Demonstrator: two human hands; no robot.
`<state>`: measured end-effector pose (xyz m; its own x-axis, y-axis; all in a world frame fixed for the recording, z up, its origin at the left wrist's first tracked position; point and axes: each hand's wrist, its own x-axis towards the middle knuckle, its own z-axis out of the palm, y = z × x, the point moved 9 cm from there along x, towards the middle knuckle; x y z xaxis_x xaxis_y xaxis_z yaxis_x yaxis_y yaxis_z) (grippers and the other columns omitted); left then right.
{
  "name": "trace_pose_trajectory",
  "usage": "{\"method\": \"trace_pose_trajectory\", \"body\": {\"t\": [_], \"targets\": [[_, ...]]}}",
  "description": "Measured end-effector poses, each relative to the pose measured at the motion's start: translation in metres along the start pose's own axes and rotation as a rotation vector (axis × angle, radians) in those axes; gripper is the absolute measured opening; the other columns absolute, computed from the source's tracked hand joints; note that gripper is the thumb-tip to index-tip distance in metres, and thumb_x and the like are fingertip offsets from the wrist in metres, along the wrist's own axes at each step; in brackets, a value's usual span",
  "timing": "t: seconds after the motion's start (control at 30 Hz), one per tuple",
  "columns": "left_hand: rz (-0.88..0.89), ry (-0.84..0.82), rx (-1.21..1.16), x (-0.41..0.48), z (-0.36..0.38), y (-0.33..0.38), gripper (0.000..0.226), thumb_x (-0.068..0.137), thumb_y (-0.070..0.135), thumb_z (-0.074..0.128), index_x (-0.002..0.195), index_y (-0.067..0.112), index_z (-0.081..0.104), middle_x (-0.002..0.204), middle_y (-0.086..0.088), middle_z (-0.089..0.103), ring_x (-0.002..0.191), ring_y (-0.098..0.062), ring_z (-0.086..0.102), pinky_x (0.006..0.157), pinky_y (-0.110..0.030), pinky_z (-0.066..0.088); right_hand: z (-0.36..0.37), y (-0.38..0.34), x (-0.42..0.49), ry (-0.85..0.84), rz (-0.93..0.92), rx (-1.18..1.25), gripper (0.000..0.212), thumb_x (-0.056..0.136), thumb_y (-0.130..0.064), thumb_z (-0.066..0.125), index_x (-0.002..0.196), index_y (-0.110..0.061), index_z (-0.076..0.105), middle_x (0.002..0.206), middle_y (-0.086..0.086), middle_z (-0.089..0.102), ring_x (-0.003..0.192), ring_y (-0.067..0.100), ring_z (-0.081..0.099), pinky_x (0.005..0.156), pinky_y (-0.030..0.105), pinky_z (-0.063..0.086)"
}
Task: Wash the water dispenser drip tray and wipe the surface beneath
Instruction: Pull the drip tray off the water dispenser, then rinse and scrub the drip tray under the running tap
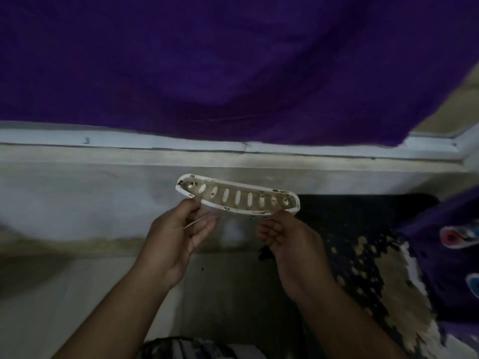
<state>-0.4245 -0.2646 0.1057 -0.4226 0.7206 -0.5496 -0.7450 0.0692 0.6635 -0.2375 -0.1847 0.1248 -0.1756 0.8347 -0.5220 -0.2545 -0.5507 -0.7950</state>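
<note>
Holding the drip tray (pixel 238 198) up in the air between both hands, we pinch its left end with the left hand (pixel 178 235), fingertips closed on the lower rim. The right hand (pixel 286 238) has its fingers curled and grips the lower rim near the right end. A thin pale strip crosses the left hand's fingers; we cannot tell what it is. The tray is white, long and curved, its hollow side facing us, with a row of oval slots and dark specks of dirt along the edges and at both ends. It touches nothing but the hands. Behind it runs a grey wall with a white ledge (pixel 155 147) above. A big purple cloth (pixel 233 60) hangs over the ledge and fills the top of the view. To the right lies a dark speckled mat (pixel 368 255), and past it, purple patterned fabric (pixel 451 237). Pale floor (pixel 51 294) sits lower left. The picture is dim and soft.
</note>
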Motion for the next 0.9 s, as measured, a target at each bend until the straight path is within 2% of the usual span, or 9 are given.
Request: {"method": "trace_pose_trajectory", "body": {"t": [0.1,0.23,0.4,0.5,0.67,0.9], "targets": [[0.066,0.091,-0.081,-0.011,-0.049,0.033,0.024,0.092,0.017,0.062,0.11,0.002,0.068,0.106,-0.019,0.07,0.099,-0.028,0.073,0.075,-0.029,0.06,0.055,0.015,-0.007,-0.106,0.008,-0.081,0.018,0.097,-0.014,0.058,0.095,0.0,0.069,0.074,0.011,0.07,0.065,0.017,0.067,0.059,0.026,0.056],[0.159,0.19,-0.173,-0.027,-0.113,0.074,0.015,0.092,0.017,0.062,0.095,0.004,0.067,0.097,-0.016,0.069,0.096,-0.029,0.073,0.076,-0.029,0.061,0.13,0.046,-0.021,-0.215,0.072,-0.14,0.017,0.097,-0.012,0.058,0.092,0.001,0.068,0.069,0.01,0.067,0.06,0.016,0.064,0.063,0.029,0.055],[0.255,0.313,-0.283,-0.051,-0.195,0.122,0.013,0.093,0.018,0.061,0.09,0.006,0.066,0.089,-0.013,0.066,0.089,-0.025,0.074,0.074,-0.026,0.061,0.22,0.092,-0.045,-0.33,0.12,-0.231,0.016,0.095,-0.011,0.06,0.087,0.001,0.069,0.069,0.012,0.067,0.06,0.018,0.064,0.069,0.035,0.055],[0.305,0.367,-0.368,-0.068,-0.245,0.15,0.014,0.092,0.017,0.061,0.094,0.005,0.067,0.088,-0.011,0.065,0.085,-0.023,0.073,0.071,-0.026,0.061,0.274,0.123,-0.064,-0.398,0.154,-0.288,0.018,0.094,-0.012,0.062,0.089,0.004,0.069,0.071,0.015,0.067,0.063,0.02,0.064,0.069,0.034,0.056],[0.396,0.457,-0.434,-0.101,-0.321,0.193,0.02,0.092,0.018,0.062,0.103,0.003,0.069,0.099,-0.015,0.066,0.084,-0.021,0.074,0.069,-0.025,0.06,0.357,0.173,-0.097,-0.512,0.203,-0.333,0.02,0.092,-0.013,0.065,0.087,0.006,0.067,0.068,0.015,0.063,0.06,0.021,0.063,0.07,0.037,0.056],[0.538,0.599,-0.52,-0.144,-0.406,0.238,0.021,0.093,0.019,0.062,0.107,0.005,0.068,0.088,-0.008,0.075,0.088,-0.021,0.075,0.074,-0.025,0.061,0.455,0.236,-0.143,-0.675,0.253,-0.448,0.02,0.092,-0.014,0.066,0.092,0.005,0.07,0.073,0.02,0.064,0.07,0.025,0.065,0.066,0.033,0.061]]}}
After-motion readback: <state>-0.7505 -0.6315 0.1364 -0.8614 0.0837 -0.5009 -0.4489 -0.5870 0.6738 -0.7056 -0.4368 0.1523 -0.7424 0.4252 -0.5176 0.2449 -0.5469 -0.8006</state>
